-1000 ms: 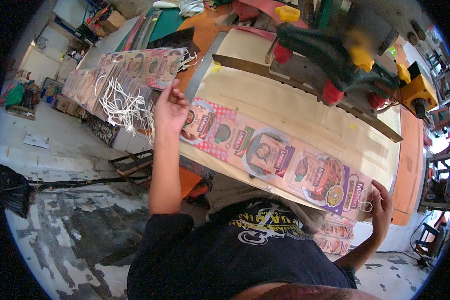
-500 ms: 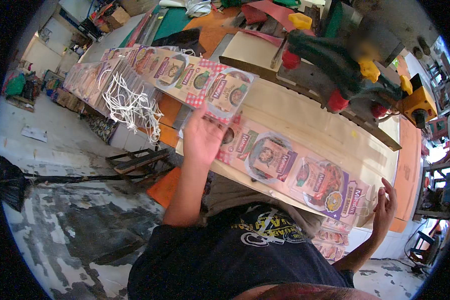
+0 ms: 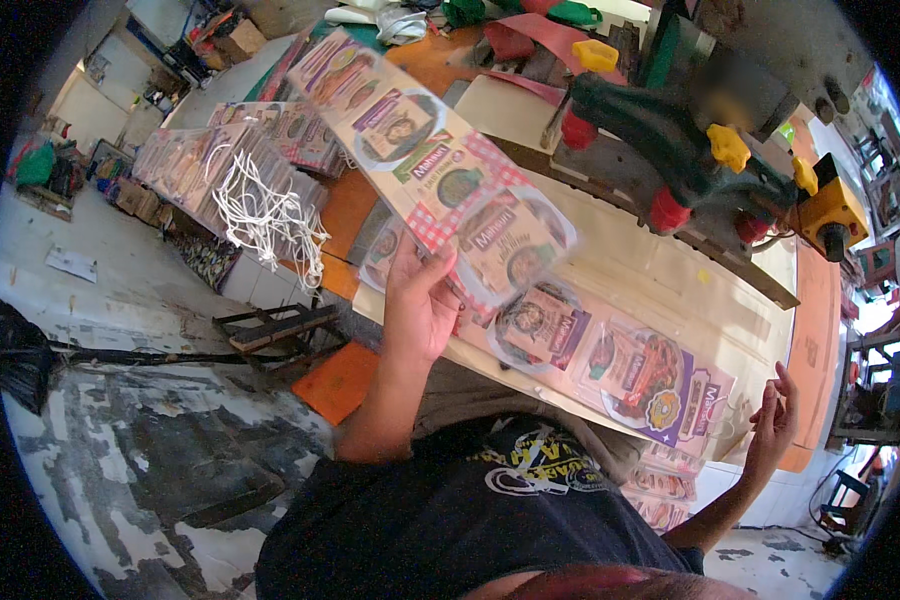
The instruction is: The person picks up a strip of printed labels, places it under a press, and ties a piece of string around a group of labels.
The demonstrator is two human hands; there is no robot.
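My left hand (image 3: pixel 425 305) is closed on the lower edge of a long printed plastic strip (image 3: pixel 440 150), thumb on top. The strip shows food pictures and a red checked pattern, and it is raised at a slant over the worktable. Beneath its near end, a second printed strip (image 3: pixel 630 365) lies flat along the table's near edge, its left part partly covered. Beyond that strip's right end, my right hand (image 3: pixel 773 420) hovers with fingers apart and nothing in it, near a thin white string at the strip's end.
A stack of printed strips (image 3: pixel 185 160) with tangled white strings (image 3: pixel 260 215) stands at the left. Across the far side of the pale tabletop (image 3: pixel 660 255) runs a dark machine (image 3: pixel 650 140) with red and yellow knobs. A yellow control box (image 3: pixel 832 212) sits at its right.
My left hand has lifted the strip off the stack at the left and moved it rightward, over the lying strip. My right hand has barely moved.
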